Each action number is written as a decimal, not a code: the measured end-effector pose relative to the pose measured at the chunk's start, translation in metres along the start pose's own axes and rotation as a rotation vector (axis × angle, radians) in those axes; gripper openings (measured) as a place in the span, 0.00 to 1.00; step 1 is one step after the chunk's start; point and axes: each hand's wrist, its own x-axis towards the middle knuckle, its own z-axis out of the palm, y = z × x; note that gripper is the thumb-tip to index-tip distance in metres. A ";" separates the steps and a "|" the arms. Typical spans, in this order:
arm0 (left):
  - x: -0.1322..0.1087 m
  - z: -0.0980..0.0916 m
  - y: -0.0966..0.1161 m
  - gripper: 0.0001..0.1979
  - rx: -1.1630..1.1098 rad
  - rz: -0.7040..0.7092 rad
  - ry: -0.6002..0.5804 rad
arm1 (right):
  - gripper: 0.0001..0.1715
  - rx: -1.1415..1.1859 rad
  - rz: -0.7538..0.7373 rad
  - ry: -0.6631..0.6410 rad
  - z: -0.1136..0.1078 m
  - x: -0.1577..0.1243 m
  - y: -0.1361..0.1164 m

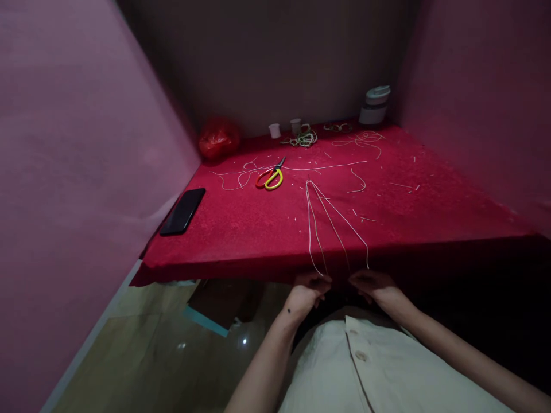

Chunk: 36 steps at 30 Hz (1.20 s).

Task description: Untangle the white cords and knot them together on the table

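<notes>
1. Both hands are at work right at the table's near edge: the left hand [305, 292] and, just beside it, the right hand [373, 284].
2. And the thin cords [332, 223]! They fan out in four strands, meeting in a narrow loop around the middle of the table [241, 229] and running down over the near edge to the fingers.
3. Left fingers are drawn together, pinching the ends of two strands; right fingers are bunched too, holding the other pair. Exactly how each fingertip sits, I can't tell in this gloom.
4. Beyond the loop, towards the far left, lie the scissors [279, 167], one handle red, one yellow, among loose thread [327, 167].
5. Over by the left edge, a black phone [183, 212] lies flat.
6. Far left corner: a red plastic bag [219, 139]. Along the far edge: two small cups, a coil of braided cord [305, 137] and, at the far right corner, a lidded jar [373, 115].
7. Little scraps speckle the red cloth.
</notes>
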 end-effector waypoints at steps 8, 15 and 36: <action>-0.001 0.008 0.006 0.08 -0.192 -0.007 -0.078 | 0.17 0.186 -0.029 -0.157 0.002 -0.008 -0.009; -0.002 0.012 0.007 0.12 -0.339 -0.069 -0.075 | 0.18 0.228 -0.010 -0.178 0.004 -0.012 -0.014; -0.039 -0.011 0.063 0.16 -0.044 0.003 0.175 | 0.28 -0.039 -0.229 0.334 -0.018 -0.057 -0.067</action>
